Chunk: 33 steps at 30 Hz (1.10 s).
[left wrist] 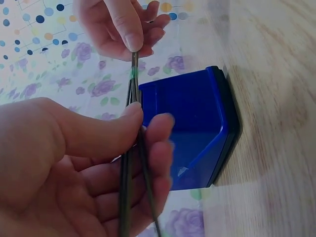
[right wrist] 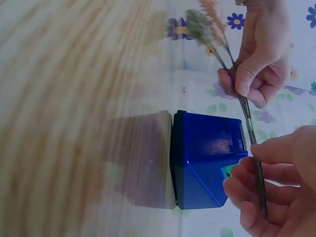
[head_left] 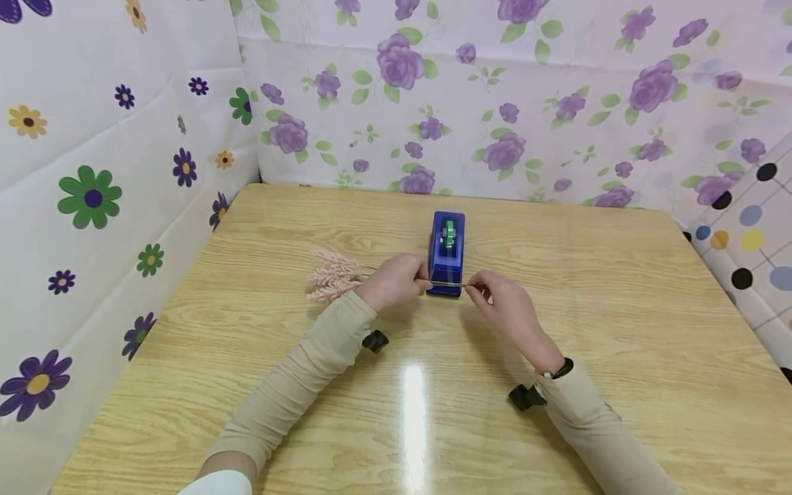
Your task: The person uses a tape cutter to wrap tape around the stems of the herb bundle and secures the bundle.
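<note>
My left hand (head_left: pixel 396 280) grips a bunch of thin dark stems (left wrist: pixel 126 177) between thumb and fingers. Fluffy pink flower heads (head_left: pixel 334 276) fan out past it on the left. Across from it, my right hand (head_left: pixel 509 309) pinches the other end of the stems between thumb and fingertips. Between the hands, a shiny greenish band (left wrist: pixel 134 73) shows on the stems. A blue tape dispenser (head_left: pixel 446 265) stands upright on the table right behind them, and the stems cross over its front end in the head view. Its green tape roll (head_left: pixel 449 234) sits in the top.
The wooden table (head_left: pixel 588 323) carries a bright light reflection near its front. Flowered cloth (head_left: pixel 396 124) hangs behind the table and at the left. A dotted cloth (head_left: pixel 764 240) borders the right side. Small black cameras (head_left: pixel 526 397) are worn on both wrists.
</note>
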Each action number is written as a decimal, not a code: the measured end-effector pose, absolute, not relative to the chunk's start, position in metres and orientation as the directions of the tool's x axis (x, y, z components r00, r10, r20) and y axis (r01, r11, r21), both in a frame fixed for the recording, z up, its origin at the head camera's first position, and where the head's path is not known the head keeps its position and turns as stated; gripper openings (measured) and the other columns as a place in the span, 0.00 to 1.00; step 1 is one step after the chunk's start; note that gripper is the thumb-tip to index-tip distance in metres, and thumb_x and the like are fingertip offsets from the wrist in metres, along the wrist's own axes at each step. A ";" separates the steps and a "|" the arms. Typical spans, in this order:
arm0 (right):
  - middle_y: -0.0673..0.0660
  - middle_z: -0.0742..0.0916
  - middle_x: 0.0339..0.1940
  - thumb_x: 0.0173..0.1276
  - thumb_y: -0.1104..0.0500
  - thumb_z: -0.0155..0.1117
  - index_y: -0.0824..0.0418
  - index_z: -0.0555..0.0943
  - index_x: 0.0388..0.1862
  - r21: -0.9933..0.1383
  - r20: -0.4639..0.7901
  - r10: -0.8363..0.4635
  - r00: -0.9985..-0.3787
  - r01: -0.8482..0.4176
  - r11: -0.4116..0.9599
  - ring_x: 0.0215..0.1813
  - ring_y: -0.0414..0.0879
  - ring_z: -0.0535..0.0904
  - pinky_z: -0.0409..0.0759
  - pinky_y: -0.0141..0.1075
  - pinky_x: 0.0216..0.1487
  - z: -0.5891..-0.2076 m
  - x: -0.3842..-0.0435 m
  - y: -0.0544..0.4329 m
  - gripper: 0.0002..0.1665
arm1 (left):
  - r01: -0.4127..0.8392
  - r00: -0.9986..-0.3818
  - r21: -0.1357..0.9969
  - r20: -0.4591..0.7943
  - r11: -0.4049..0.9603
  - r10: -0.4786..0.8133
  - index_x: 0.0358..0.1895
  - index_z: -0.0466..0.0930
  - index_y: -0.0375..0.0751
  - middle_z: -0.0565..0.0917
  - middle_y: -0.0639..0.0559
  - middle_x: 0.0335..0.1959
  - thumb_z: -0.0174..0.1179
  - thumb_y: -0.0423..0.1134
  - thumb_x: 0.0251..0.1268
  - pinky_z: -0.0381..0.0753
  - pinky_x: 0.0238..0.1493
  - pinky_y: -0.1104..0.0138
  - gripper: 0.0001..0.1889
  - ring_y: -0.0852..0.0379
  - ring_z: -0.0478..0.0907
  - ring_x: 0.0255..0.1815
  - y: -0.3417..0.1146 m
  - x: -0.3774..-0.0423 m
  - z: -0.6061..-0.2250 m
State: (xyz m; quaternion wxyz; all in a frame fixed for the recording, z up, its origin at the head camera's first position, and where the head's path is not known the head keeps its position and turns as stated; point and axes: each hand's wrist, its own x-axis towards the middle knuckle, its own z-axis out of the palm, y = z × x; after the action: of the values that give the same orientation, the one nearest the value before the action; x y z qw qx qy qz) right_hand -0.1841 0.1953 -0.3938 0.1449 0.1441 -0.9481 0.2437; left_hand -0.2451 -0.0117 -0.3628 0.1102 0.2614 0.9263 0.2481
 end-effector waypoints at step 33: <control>0.56 0.86 0.27 0.71 0.58 0.60 0.63 0.83 0.38 -0.446 0.388 -0.161 -0.908 -0.338 0.829 0.27 0.45 0.78 0.72 0.35 0.29 -0.392 -0.183 0.193 0.09 | 0.410 -0.861 0.544 -0.035 0.732 0.508 0.42 0.80 0.37 0.84 0.47 0.38 0.57 0.35 0.70 0.78 0.41 0.65 0.06 0.55 0.78 0.36 -0.008 -0.242 -0.363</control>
State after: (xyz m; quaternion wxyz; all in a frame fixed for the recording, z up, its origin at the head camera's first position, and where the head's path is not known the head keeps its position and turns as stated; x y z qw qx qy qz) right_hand -0.1834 0.1931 -0.3923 0.1695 0.1323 -0.9411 0.2609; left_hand -0.2419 -0.0075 -0.3625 0.0909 0.2476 0.9262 0.2694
